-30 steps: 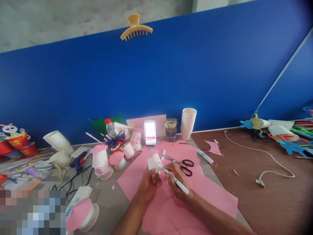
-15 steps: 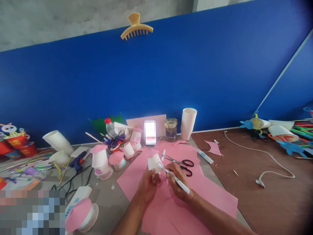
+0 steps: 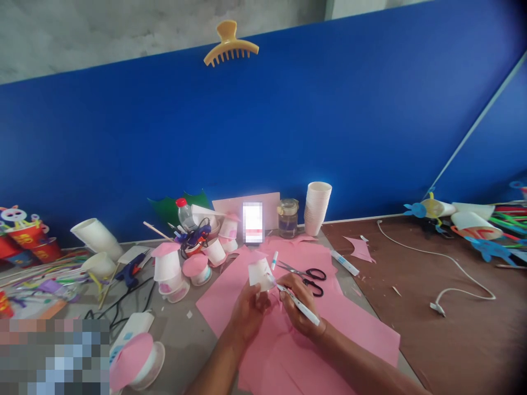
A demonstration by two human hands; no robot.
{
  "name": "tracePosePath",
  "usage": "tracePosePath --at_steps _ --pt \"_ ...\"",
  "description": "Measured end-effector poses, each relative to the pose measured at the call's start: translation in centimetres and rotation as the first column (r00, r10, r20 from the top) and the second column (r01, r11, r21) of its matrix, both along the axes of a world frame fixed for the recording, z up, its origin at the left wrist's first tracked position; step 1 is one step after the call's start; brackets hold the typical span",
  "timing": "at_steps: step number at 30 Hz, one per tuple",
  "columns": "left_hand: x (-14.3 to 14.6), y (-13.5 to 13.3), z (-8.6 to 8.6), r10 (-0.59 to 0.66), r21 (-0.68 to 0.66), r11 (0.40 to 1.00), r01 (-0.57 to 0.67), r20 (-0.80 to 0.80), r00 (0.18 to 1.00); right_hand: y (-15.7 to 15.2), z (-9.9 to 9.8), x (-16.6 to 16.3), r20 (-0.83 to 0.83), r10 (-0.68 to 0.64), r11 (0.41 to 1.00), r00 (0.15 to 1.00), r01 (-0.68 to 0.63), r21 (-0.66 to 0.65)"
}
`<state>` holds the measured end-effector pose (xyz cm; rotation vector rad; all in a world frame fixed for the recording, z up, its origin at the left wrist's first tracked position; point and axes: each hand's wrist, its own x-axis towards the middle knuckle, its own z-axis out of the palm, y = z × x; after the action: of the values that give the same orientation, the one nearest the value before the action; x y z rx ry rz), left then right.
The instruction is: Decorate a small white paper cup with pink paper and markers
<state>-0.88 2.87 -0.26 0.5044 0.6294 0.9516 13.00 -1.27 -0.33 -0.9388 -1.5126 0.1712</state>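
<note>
We log our left hand (image 3: 249, 312) pinching a white paper piece (image 3: 259, 272) above pink paper (image 3: 349, 321), well in from the table's (image 3: 181, 343) back edge. Our right hand (image 3: 298, 316) curls closed round a white marker (image 3: 308, 313); a cup stack (image 3: 317, 208) stands by that edge.

The table (image 3: 181, 334) is grey on the left and brown on the right, with overlapping pink sheets (image 3: 362, 334) spread over the grey part. Also on the grey are a power strip (image 3: 140, 323), a glue gun (image 3: 130, 274), pink-topped cups (image 3: 167, 266) and, farther left, coloured sticks (image 3: 49, 277), while a jar (image 3: 287, 222) and a cup stack (image 3: 317, 208) stand upright at the back. The brown part carries a white cable (image 3: 465, 260), a pink scrap (image 3: 361, 248) and decorated cups (image 3: 473, 224) on their sides.
</note>
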Motion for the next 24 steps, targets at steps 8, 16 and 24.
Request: tracePosePath --at_steps 8,16,24 --pt "-0.04 -0.06 -0.01 -0.010 -0.003 1.000 0.010 0.004 1.000 -0.10 0.31 0.04 0.003 0.006 1.000 1.000 -0.006 0.015" --pt "-0.03 -0.09 0.03 -0.004 -0.002 1.000 0.004 0.006 1.000 -0.09 0.08 0.09 0.007 0.024 1.000 1.000 -0.024 0.010" --pt "-0.01 0.00 0.08 0.004 -0.016 1.000 -0.004 0.014 1.000 -0.05 0.26 0.12 0.009 0.001 1.000 1.000 -0.001 -0.002"
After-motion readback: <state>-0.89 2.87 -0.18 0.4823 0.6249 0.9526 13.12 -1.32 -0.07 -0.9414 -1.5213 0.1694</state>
